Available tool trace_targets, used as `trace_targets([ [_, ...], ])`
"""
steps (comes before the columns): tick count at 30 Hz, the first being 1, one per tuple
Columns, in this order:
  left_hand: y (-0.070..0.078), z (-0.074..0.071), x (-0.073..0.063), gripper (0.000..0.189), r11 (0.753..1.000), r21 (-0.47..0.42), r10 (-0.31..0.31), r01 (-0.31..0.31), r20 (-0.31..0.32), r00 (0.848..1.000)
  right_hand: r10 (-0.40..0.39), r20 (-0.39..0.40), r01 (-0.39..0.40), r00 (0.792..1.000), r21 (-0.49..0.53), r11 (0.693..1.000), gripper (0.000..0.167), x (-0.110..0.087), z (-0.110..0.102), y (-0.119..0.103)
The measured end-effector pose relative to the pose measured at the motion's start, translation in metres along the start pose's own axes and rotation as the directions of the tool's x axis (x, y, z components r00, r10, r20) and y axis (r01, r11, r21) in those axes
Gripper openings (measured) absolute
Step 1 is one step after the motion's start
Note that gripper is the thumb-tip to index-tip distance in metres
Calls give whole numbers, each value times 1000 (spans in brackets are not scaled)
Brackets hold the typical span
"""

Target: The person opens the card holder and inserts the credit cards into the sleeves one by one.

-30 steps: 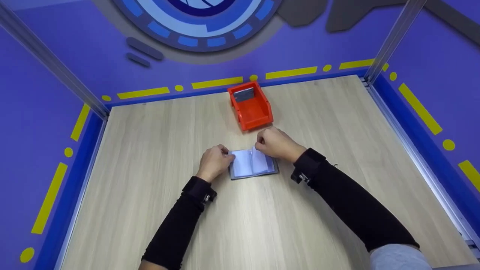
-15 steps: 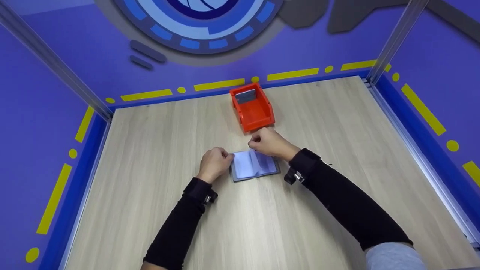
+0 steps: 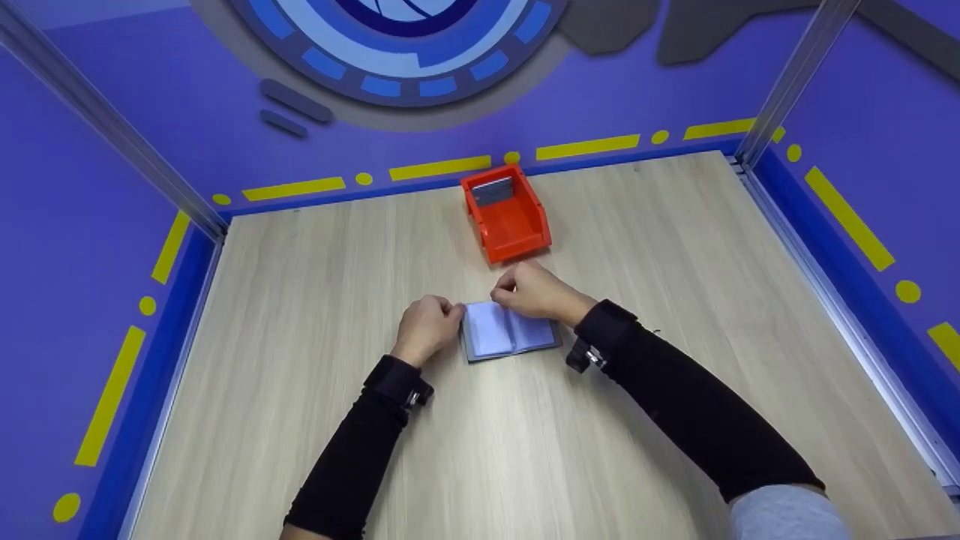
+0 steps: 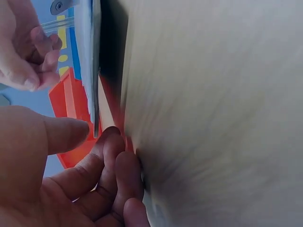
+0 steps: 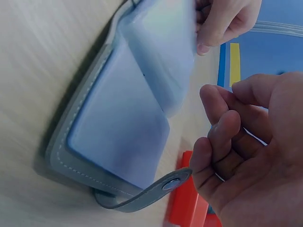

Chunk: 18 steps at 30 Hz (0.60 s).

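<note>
A small grey card holder (image 3: 490, 330) with clear plastic sleeves lies spread on the table in the head view. Its left edge is pinched between the thumb and finger of my left hand (image 3: 424, 330), as the left wrist view shows. My right hand (image 3: 534, 291) hovers by the top edge, its fingers loosely bent. In the right wrist view its fingertips (image 5: 212, 99) are apart from the sleeves, with nothing visible between them. One blurred sleeve (image 5: 163, 56) leans toward the left hand. A stitched strap with a metal snap (image 5: 171, 184) sticks out from the cover.
Behind the card holder stands a red open-front bin (image 3: 514, 244), a dark grey flat piece (image 3: 493, 191) at its back wall. Blue-purple panels (image 3: 420, 142) border the wooden table (image 3: 322, 270) at the back and sides.
A sleeve has turned over from the right side toward the left. My right hand has moved left and slightly down along the top edge. The left hand stays at the left edge.
</note>
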<state>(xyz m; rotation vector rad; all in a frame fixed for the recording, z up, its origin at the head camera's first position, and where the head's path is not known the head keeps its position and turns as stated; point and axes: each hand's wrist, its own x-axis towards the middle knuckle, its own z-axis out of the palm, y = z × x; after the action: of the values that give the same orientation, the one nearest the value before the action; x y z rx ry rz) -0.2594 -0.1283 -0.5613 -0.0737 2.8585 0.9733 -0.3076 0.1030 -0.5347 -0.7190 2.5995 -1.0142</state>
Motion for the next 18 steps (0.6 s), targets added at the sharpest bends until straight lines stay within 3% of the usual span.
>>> trace_targets([
  [9, 4, -3, -4, 43, 1000, 20, -3, 2, 32, 999, 4, -8, -4, 1000, -26, 1000, 25, -5, -9, 8],
  [14, 4, -1, -7, 51, 999, 46, -23, 19, 89, 996, 20, -5, -20, 1000, -45, 999, 25, -7, -20, 10],
  [18, 4, 1, -8, 56, 998, 51, -27, 22, 101, 995, 44, -6, -44, 999, -40, 998, 28, -6, -32, 10],
])
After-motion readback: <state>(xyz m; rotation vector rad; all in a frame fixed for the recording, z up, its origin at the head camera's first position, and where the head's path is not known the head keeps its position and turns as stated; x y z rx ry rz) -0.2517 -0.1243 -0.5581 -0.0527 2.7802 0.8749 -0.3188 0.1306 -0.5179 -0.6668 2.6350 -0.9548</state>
